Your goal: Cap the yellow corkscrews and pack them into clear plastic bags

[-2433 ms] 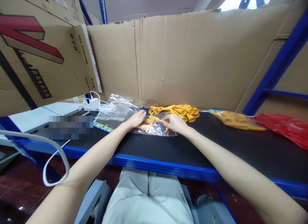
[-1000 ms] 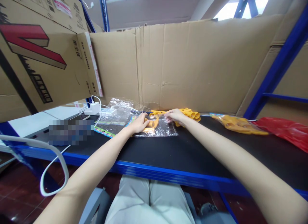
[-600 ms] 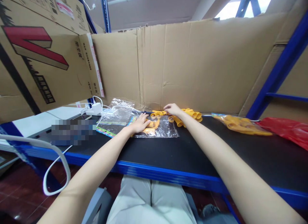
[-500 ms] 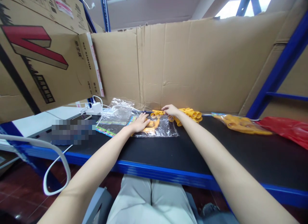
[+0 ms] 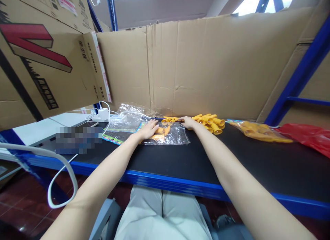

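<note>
My left hand (image 5: 149,130) lies flat with fingers spread on a clear plastic bag (image 5: 177,135). Inside the bag are yellow horn-shaped plastic pieces (image 5: 160,132), partly under my fingers. Just behind the bag, a few loose yellow horn-shaped pieces (image 5: 167,121) have their round mouths facing me. My right hand (image 5: 188,122) is by the thin ends of these pieces, its fingers bent and pressed together; what they hold, if anything, is hidden. Close on its right side is a pile of more yellow horn-shaped pieces (image 5: 210,123).
A filled bag of yellow pieces (image 5: 257,131) and a red plastic bag (image 5: 306,135) lie right. Another clear bag (image 5: 130,112), a white plug (image 5: 103,114) and cables are left. A cardboard wall (image 5: 219,68) backs the black shelf (image 5: 175,164); a blue post (image 5: 301,68) slants at right.
The loose pile beside my right hand has shifted right and spread toward the filled bag. My right hand has moved slightly right. My left hand stays on the bag.
</note>
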{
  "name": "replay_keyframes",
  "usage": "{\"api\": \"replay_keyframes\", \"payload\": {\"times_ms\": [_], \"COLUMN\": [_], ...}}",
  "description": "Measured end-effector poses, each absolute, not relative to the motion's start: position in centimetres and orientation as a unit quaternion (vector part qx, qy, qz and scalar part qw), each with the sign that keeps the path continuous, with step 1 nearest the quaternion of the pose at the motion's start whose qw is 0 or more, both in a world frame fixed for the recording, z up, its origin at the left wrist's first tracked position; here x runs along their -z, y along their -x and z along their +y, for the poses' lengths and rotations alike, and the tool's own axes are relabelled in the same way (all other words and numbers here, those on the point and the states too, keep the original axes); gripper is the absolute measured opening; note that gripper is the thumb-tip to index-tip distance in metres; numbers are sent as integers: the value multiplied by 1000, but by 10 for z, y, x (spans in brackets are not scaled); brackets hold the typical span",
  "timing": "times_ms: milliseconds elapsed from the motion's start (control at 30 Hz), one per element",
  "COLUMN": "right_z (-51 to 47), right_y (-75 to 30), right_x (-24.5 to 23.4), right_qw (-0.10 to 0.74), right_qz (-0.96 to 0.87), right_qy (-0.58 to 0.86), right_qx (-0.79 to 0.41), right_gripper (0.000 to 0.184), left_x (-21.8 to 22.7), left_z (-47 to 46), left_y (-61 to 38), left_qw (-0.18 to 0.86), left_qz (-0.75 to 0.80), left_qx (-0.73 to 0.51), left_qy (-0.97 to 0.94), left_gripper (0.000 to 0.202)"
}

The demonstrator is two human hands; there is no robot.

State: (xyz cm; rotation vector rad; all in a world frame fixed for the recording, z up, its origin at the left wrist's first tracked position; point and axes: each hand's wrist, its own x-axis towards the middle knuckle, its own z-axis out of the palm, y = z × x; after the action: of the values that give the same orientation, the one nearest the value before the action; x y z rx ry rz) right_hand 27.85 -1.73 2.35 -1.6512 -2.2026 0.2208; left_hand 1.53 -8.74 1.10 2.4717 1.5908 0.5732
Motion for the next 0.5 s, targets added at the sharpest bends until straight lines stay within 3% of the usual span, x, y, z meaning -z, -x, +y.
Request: {"api": "replay_keyframes", "payload": {"times_ms": [233, 367, 500], "right_z": [-18, -13, -8], "right_y": [-280, -268, -261], "right_x": [-27, -34, -33], "right_qw": [176, 215, 196], "right_qz": [-809, -809, -806], "right_qy": [561, 543, 549], "right_qx": [-30, -69, -109], "right_gripper": [43, 32, 33], "left_x": [-12, -13, -13], "left_z": [-88, -88, -88], "left_y": [-14, -14, -14], "left_qw": [72, 67, 66], "left_qz": [534, 531, 532], "left_qx": [-191, -189, -185], "left_qy": [-820, -823, -824], "left_gripper": [60, 61, 62]}}
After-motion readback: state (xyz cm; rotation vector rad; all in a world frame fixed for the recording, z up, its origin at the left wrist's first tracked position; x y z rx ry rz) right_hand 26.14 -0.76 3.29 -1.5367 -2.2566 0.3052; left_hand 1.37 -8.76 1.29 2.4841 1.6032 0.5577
